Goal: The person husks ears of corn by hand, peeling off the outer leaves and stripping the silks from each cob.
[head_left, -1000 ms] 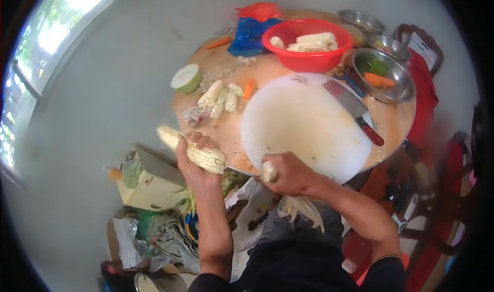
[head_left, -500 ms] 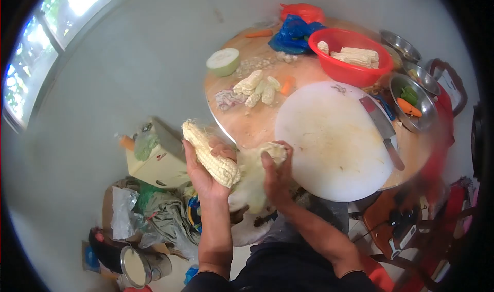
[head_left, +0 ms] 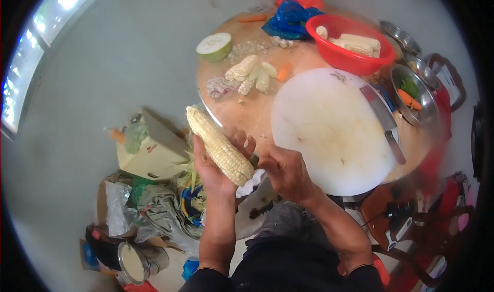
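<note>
A husked ear of corn [head_left: 220, 145] lies slanted across the palm of my left hand [head_left: 213, 166], with the fingers curled around its far side. Close to the thick lower end of the ear is my right hand [head_left: 288, 171]. Its fingers are bent in a pinch, and anything between them is too small to make out. Just right of that hand lies the round white cutting board [head_left: 329, 138]. Beyond the left hand, several pale ears of corn [head_left: 249, 73] rest on the round wooden table [head_left: 236, 114].
A cleaver [head_left: 381, 114] lies on the board's right edge. The red basin [head_left: 355, 63] holds corn; a metal bowl [head_left: 424, 99] holds a carrot and green pepper. A cut melon [head_left: 214, 46] sits at the table's far left. Below left stands a cream box [head_left: 149, 150] beside plastic bags [head_left: 164, 210].
The pale husk in my right hand is gone from it, and that hand's fingers have closed in nearer the corn. My left hand still holds the ear, now slightly farther right. The view has shifted slightly.
</note>
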Available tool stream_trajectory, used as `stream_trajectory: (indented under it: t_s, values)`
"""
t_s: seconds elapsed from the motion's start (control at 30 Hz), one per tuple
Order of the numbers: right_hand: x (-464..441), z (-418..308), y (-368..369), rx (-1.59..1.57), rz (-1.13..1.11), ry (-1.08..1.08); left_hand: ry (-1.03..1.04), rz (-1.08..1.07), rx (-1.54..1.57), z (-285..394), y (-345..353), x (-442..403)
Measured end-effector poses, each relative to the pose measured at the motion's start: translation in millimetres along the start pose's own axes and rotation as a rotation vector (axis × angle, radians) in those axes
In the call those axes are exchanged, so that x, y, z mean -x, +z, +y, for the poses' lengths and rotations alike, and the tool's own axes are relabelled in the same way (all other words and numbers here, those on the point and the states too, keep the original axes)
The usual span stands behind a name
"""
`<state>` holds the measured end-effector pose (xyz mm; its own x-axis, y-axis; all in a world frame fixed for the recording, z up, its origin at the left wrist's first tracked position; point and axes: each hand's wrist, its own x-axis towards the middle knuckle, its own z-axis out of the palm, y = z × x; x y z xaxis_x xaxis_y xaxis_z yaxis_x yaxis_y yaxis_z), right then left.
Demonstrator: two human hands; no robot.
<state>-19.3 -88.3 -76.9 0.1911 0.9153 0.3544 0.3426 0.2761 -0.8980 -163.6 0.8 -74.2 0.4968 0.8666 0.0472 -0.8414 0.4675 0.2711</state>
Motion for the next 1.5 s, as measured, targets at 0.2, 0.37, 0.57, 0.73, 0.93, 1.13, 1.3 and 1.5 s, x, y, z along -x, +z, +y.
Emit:
stream_trajectory:
  t_s: [0.2,0.37,0.57,0.73,0.93,1.13,1.3,1.5]
  values:
    - [16,3,-10,0.373,0.087,-0.279,-0.117,-0.062,-0.087,-29,-13,-5]
    - [26,5,-45,0.159,0.217,-0.036,-0.14,0.043,-0.291,-53,-2,3]
    - [22,-7,-62,0.229,0.114,-0.039,-0.145,-0.209,-0.552,-67,-18,9]
    - [19,3,-54,0.432,0.089,-0.198,-0.047,-0.13,-0.757,-74,-22,15]
    - [26,11,-59,0.331,0.122,-0.197,-0.048,-0.008,-0.898,-68,-22,17]
    - [24,9,-90,0.277,0.245,0.072,-0.341,-0.067,-1.074,-99,22,14]
    - [26,11,-128,0.605,0.379,0.127,-0.33,-0.299,-1.109,-144,32,-18]
    - [39,18,-151,0.77,0.402,0.17,-0.467,-0.391,-1.035,-168,26,-34]
